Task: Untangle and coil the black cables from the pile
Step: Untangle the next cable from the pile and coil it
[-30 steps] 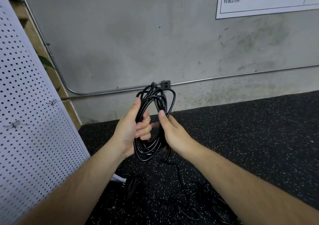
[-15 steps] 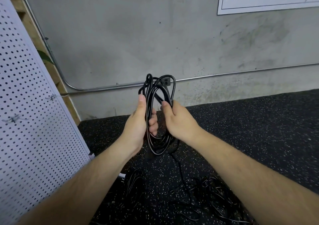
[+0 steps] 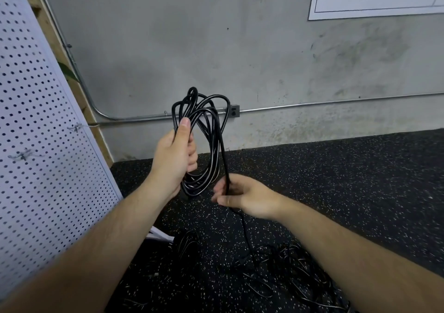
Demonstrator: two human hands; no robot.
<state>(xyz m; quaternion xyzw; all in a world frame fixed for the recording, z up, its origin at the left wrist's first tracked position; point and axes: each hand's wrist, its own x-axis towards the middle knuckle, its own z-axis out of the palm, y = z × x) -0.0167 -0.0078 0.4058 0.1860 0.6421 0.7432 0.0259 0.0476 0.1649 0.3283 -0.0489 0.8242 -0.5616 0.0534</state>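
1. My left grip [image 3: 176,159] is clenched round the coil [image 3: 213,154], which stands upright with its long axis vertical.
2. My right grip [image 3: 242,197], lower and to the right, pinches the trailing strand [image 3: 245,231].
3. The strand runs down to the pile [image 3: 283,259] on the floor, so I judge the next loop travels up-left.

The right hand [image 3: 242,197] is now taken off the coil [image 3: 211,144] and lowered below it, where the loose strand [image 3: 224,159] is pinched. The coil is left to the left hand [image 3: 175,154] alone, and the strand is drawn taut from the coil's top.
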